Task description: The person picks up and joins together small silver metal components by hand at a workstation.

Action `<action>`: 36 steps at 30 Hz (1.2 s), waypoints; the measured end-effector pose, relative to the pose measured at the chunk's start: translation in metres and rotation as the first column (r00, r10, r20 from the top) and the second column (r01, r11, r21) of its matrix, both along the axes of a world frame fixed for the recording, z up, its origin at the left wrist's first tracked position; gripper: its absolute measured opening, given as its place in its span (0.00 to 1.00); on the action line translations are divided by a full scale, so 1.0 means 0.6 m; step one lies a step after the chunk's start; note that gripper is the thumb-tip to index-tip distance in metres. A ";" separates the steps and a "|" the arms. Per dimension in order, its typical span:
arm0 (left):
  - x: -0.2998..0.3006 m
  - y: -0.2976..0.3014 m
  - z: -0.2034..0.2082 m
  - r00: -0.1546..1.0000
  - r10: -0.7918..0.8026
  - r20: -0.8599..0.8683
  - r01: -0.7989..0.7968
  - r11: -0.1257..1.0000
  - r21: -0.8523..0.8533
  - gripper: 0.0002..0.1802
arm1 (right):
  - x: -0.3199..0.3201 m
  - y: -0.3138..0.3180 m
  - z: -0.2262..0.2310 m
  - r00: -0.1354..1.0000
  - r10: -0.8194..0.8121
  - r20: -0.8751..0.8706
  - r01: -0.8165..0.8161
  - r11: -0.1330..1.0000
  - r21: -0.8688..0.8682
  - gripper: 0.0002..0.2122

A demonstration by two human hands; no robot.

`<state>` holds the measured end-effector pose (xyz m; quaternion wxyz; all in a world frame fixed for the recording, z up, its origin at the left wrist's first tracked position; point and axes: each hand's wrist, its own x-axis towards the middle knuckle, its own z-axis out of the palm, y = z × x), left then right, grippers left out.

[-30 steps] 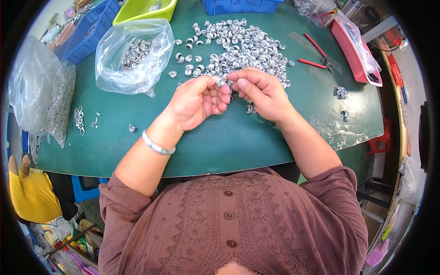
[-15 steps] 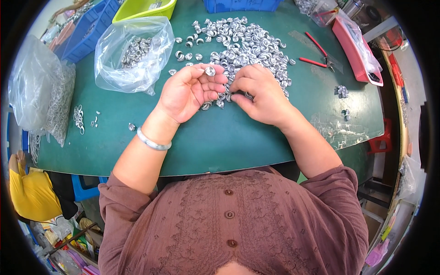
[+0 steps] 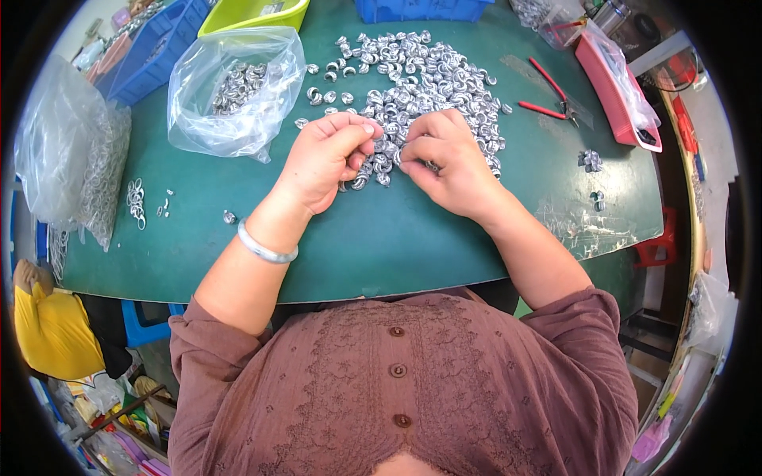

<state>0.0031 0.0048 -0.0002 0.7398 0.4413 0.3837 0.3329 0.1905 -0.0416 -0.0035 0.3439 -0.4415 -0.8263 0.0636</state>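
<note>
A large pile of small silvery ring-like metal pieces (image 3: 432, 79) spreads over the green table in front of me. My left hand (image 3: 329, 155), a pale bangle on its wrist, is closed at the pile's near left edge. Its thumb presses against the curled index finger, and whatever lies between them is hidden. My right hand (image 3: 452, 163) rests over the pile's near edge with thumb and fingers drawn together. Metal pieces show beside and under its fingers, but what the fingertips grip cannot be made out.
Left of the pile stands an open clear plastic bag (image 3: 238, 95) of similar pieces. A fuller bag (image 3: 79, 159) is at the far left. Red-handled pliers (image 3: 552, 95) and a pink basket (image 3: 611, 87) lie to the right. A person's yellow sleeve (image 3: 55, 333) shows at lower left.
My left fingers have curled inward and the palm has turned down, hiding the round silvery piece that showed at the fingertips. The right hand has barely moved.
</note>
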 end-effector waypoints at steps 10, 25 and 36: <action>0.013 -0.025 0.000 0.986 0.013 -0.169 0.077 0.852 0.518 0.06 | -0.001 0.002 0.015 0.987 0.069 -0.143 -0.047 0.987 0.154 0.08; 0.019 -0.032 0.000 0.964 0.209 -0.167 0.022 0.558 0.829 0.07 | 0.001 0.003 0.009 0.968 0.067 -0.242 -0.039 0.992 0.119 0.09; 0.017 -0.030 -0.002 1.000 0.004 -0.014 0.001 0.938 0.348 0.05 | 0.004 0.005 -0.003 0.901 0.096 -0.424 -0.124 0.992 -0.037 0.05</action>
